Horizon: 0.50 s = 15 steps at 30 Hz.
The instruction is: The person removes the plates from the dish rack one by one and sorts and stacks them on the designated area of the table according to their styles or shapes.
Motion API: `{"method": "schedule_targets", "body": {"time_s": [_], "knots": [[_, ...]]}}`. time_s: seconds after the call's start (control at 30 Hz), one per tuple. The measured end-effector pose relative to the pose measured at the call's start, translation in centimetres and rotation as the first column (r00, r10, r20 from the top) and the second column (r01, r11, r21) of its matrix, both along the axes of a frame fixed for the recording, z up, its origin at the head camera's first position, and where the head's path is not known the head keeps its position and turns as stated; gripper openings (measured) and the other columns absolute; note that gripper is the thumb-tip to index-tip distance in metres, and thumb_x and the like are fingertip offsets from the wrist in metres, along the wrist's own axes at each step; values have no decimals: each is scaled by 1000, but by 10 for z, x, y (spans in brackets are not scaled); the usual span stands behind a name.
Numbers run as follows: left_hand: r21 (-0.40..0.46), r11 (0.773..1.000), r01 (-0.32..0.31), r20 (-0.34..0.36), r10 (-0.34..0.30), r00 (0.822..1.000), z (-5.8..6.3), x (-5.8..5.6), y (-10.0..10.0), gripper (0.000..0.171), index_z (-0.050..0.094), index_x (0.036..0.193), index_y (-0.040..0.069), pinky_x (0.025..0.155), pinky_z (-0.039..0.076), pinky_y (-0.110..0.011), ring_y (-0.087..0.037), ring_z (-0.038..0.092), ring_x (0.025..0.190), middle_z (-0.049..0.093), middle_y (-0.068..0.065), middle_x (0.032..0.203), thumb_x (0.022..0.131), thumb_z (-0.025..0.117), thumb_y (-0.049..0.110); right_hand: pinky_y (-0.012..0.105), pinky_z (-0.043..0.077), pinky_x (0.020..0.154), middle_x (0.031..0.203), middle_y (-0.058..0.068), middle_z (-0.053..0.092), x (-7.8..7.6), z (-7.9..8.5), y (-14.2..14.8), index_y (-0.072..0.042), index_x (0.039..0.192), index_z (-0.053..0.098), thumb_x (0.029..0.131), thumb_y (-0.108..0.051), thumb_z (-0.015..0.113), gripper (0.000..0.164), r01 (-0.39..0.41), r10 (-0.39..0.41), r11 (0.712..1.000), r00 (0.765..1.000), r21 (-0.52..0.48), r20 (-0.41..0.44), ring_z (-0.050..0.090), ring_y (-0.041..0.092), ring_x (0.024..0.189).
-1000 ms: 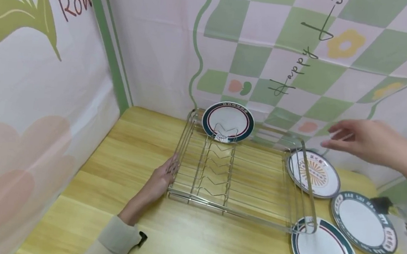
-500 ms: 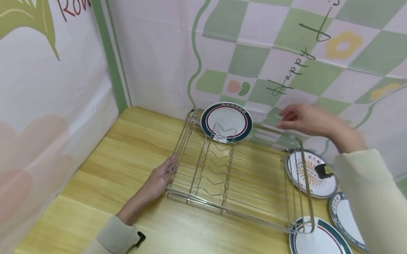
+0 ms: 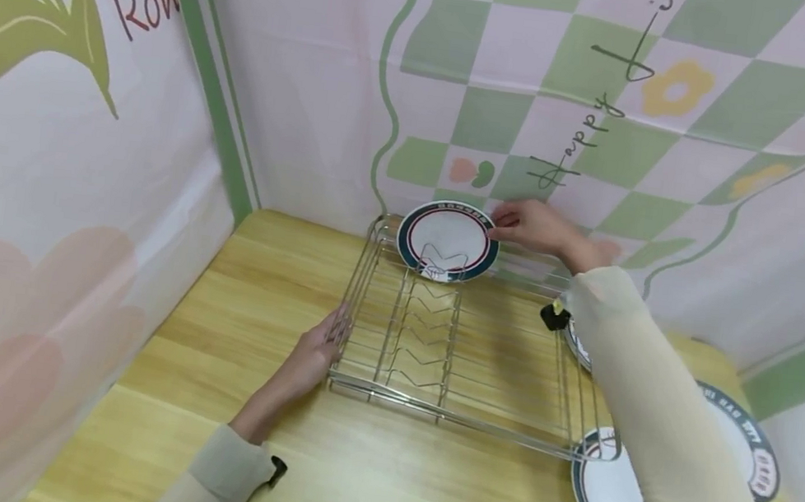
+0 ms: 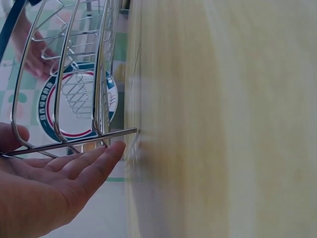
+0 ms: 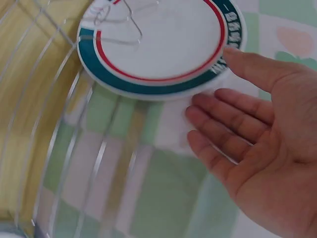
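The right hand (image 3: 535,226) is reaching across the wire dish rack (image 3: 466,349) to the upright plate (image 3: 448,240) standing in the far slot, fingers loosely spread, thumb tip touching the rim and nothing yet gripped. The left hand (image 3: 316,351) is lying flat and open against the rack's near left edge, bracing it. This seems to be the moment of taking hold of the plate; the next move likely calls for closing thumb and fingers on the rim and lifting straight up, clear of the wire divider (image 5: 124,20). The rack is sitting on a pale wooden worktop (image 3: 233,298), with more plates (image 3: 609,494) lying flat to its right, partly under the sleeve. Pink and green checked backdrop cloths (image 3: 613,101) are hanging round the corner
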<state>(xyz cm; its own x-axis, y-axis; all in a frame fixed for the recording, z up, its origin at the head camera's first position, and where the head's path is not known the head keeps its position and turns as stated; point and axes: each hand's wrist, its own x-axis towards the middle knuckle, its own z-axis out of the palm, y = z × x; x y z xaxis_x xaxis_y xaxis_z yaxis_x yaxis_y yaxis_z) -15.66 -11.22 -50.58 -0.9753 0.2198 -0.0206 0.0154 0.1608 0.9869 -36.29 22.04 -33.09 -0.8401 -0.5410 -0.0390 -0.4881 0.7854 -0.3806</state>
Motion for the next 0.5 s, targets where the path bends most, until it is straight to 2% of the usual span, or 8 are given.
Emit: {"method": "schedule_targets", "body": {"time_s": [0.07,0.17,0.23,0.4,0.5], "knots": [[0,1000,5,-2,-5,1000,1,-1,1,81,14,168,0,131,21,-53,-43,36,154,28,-27,170,92,41,-5,40,59,81,100,19,77,-3,-5,-5,4,109,74,99,-16,74,23,8,-8,1000,1000,-13,-11,70,31,87],[4,1000,16,-2,-16,1000,2,-1,1,81,13,168,-1,130,23,-53,-43,35,154,27,-28,170,92,40,-5,32,47,66,84,13,71,-6,-11,-13,1,96,72,98,-16,73,16,2,-2,1000,1000,-17,-28,58,22,70],[3,1000,19,-5,-19,1000,2,0,1,80,13,168,-2,130,24,-53,-44,35,154,27,-29,169,92,40,-6,30,43,62,79,9,67,-8,-16,-17,-2,91,71,98,-15,73,15,3,-3,1000,1000,-15,-30,53,19,65],[-11,1000,7,-18,-7,1000,1,1,1,81,14,167,-5,130,23,-55,-45,36,153,30,-30,167,90,41,-7,29,43,58,73,6,62,-11,-32,-26,-2,84,68,97,-11,73,17,24,-24,999,999,-32,-26,50,16,61],[-17,1000,5,-23,-5,1000,0,0,1,81,14,166,-5,130,23,-55,-46,37,152,31,-31,167,90,41,-7,28,43,55,75,14,66,-10,-40,-30,2,89,70,98,-10,72,15,44,-43,998,999,-40,18,49,17,58]]}}
